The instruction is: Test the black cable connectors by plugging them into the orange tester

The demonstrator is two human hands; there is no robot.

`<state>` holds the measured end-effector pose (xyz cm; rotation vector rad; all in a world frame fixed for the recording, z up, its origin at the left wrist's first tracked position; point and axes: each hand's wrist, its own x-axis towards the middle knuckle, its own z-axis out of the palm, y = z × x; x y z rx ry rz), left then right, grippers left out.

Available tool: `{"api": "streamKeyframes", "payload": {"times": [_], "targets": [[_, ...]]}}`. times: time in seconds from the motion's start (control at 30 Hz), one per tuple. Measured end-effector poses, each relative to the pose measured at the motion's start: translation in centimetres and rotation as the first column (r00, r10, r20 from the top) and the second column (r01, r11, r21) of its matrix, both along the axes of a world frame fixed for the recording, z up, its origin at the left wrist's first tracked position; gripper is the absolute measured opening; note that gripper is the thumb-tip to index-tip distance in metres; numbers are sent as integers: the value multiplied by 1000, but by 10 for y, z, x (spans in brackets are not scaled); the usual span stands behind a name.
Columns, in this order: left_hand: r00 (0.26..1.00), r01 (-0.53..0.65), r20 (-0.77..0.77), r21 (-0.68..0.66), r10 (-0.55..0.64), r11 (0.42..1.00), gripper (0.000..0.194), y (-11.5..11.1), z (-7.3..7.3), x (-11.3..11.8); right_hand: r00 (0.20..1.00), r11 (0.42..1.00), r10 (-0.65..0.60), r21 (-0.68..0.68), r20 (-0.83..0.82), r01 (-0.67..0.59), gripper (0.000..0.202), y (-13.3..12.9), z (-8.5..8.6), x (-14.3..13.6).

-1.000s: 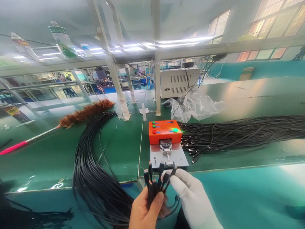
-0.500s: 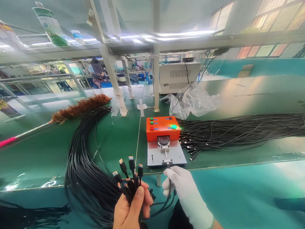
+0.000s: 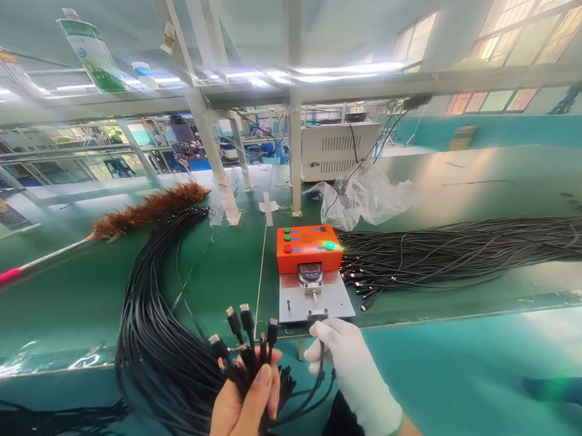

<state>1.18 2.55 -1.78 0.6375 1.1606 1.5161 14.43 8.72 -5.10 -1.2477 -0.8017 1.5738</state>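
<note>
My bare left hand (image 3: 249, 394) is closed around a bunch of black USB cables (image 3: 246, 321), their plugs fanned upward, several with orange tips. My right hand (image 3: 347, 366), in a white glove, pinches one black cable (image 3: 321, 359) just behind its plug. That plug end is at the front edge of a metal plate (image 3: 292, 301), by a small clamp block (image 3: 317, 313); whether it sits inside is hidden by my fingers. On the plate stands a digital gauge (image 3: 311, 273), its plunger pointing toward the block. Behind it is an orange box (image 3: 309, 247) with a lit green light.
A thick bundle of black cables (image 3: 149, 302) curves over the bench's left side. More cables (image 3: 462, 249) stretch right. A brown duster (image 3: 148, 210) lies at left. Clear plastic bags (image 3: 363, 198) lie before a grey metal cabinet (image 3: 341, 150). Shelf posts (image 3: 293, 148) rise behind the box.
The plugs in my left hand have shifted slightly and spread differently. My right hand stays at the plate's front edge with its cable. The whole view has moved a little.
</note>
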Motion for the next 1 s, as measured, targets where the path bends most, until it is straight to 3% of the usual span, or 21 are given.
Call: {"api": "streamKeyframes", "payload": {"times": [0.13,0.2,0.23,0.3,0.33,0.37,0.4,0.47,0.5,0.57,0.7,0.83,1.0], "targets": [[997,75,-33,18,-74,997,29,3,4,-2,997,997,76,21,33,-77,19,-3,-4,5],[995,94,-24,5,-94,996,28,3,5,-3,964,990,137,-11,228,-138,19,-7,-6,16],[995,101,-19,0,-101,995,28,3,6,-2,910,992,124,-27,395,-123,18,-10,-6,22],[993,115,-21,-6,-115,993,28,3,5,-1,708,999,-26,39,706,-2,18,-17,1,32],[992,121,-30,-11,-121,993,28,3,4,0,616,991,-125,123,778,47,25,-21,7,34],[991,128,-42,-18,-129,992,29,2,3,2,587,975,-208,215,782,58,33,-26,15,34],[989,137,-59,-24,-138,990,29,2,1,4,633,955,-246,296,734,28,38,-31,23,31],[981,161,-106,-27,-163,987,30,2,-4,8,826,911,-171,405,537,-74,37,-39,38,19],[979,159,-123,-26,-161,987,31,2,-6,9,900,901,-102,423,424,-97,34,-42,43,11],[982,80,-170,-25,-83,996,34,3,-10,9,971,926,-40,374,235,-52,28,-43,47,-1],[969,-147,-200,13,147,989,35,4,-10,-1,995,988,-93,124,34,88,25,-33,29,-3],[996,-71,-53,14,71,997,31,2,-1,-4,998,998,25,65,-60,-21,19,-21,6,5],[998,-54,-34,7,54,999,35,-2,5,3,994,999,46,27,-100,-44,18,-14,-5,4]]}}
